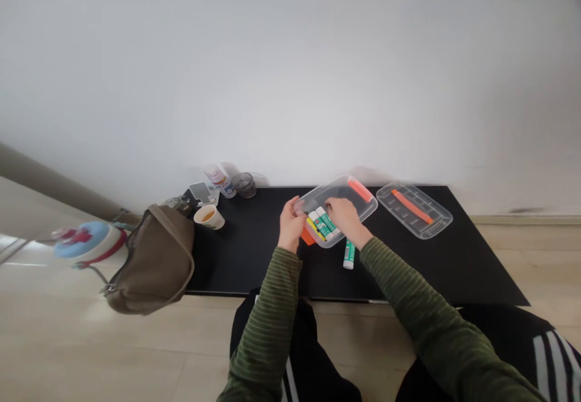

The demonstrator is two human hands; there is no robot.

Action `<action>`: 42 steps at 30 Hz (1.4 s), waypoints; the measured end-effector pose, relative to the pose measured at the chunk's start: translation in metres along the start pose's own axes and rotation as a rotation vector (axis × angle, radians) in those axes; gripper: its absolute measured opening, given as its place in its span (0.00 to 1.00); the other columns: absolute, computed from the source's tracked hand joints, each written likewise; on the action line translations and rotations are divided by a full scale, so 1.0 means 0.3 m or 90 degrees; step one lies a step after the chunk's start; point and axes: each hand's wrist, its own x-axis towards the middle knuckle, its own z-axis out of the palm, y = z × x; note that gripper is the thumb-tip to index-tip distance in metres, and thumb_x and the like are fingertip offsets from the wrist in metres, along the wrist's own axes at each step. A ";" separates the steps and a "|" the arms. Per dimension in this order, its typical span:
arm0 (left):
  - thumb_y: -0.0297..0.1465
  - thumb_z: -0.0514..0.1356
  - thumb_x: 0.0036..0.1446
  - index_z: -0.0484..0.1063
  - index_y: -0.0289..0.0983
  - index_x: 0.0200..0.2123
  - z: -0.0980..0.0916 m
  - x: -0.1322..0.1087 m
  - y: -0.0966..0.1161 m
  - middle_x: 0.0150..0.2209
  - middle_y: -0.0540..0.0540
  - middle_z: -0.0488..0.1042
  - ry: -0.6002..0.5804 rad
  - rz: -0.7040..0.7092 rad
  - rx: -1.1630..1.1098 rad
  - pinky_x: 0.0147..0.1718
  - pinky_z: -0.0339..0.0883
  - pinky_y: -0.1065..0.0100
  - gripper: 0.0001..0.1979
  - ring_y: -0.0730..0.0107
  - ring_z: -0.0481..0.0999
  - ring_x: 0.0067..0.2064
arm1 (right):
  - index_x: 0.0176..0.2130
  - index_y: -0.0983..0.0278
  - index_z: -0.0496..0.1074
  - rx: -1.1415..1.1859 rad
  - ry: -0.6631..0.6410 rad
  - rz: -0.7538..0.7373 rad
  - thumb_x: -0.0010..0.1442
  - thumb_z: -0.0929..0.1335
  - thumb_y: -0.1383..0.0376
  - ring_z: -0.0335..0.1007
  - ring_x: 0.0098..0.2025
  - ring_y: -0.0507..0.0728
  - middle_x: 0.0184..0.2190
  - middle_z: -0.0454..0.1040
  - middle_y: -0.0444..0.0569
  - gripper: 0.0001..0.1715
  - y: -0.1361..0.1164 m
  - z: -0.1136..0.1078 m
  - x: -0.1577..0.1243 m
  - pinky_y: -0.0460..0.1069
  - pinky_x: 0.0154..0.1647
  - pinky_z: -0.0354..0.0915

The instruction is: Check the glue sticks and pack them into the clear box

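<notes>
A clear plastic box [336,210] lies tilted on the black tabletop, and my left hand [290,224] grips its left rim. My right hand [344,217] hangs inside the box, fingers curled down next to several glue sticks [320,223] with white, green and yellow markings. Whether it holds one, I cannot tell. An orange strip [359,190] lies at the box's far corner. Another orange piece [307,236] pokes out beneath the near corner. A loose green-and-white glue stick [348,254] stands apart on the table, just below my right wrist.
To the right sits a second clear tray [414,210] holding an orange strip. Further left are a paper cup of tea [209,217], a dark glass [244,184], a spray can [219,180], a phone [200,192], and a brown handbag [154,261] at the table's edge.
</notes>
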 end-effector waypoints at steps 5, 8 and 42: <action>0.14 0.57 0.43 0.67 0.35 0.53 0.001 0.000 -0.001 0.52 0.38 0.75 0.015 -0.021 0.000 0.54 0.68 0.60 0.31 0.61 0.75 0.53 | 0.47 0.65 0.72 0.293 0.433 -0.002 0.65 0.58 0.62 0.72 0.40 0.55 0.42 0.76 0.53 0.19 0.076 0.040 -0.152 0.49 0.44 0.67; 0.14 0.57 0.42 0.67 0.35 0.52 0.002 0.000 -0.001 0.52 0.38 0.74 0.021 -0.028 0.004 0.54 0.68 0.60 0.31 0.61 0.75 0.54 | 0.46 0.66 0.70 0.368 0.524 0.115 0.63 0.59 0.60 0.71 0.36 0.55 0.39 0.75 0.53 0.17 0.154 0.114 -0.257 0.49 0.39 0.67; 0.16 0.59 0.40 0.70 0.36 0.51 0.029 -0.017 -0.006 0.51 0.39 0.76 -0.063 -0.027 -0.020 0.56 0.66 0.57 0.31 0.60 0.75 0.54 | 0.55 0.66 0.60 0.497 0.601 0.119 0.56 0.68 0.53 0.73 0.34 0.57 0.38 0.75 0.54 0.33 0.287 -0.022 -0.356 0.52 0.35 0.69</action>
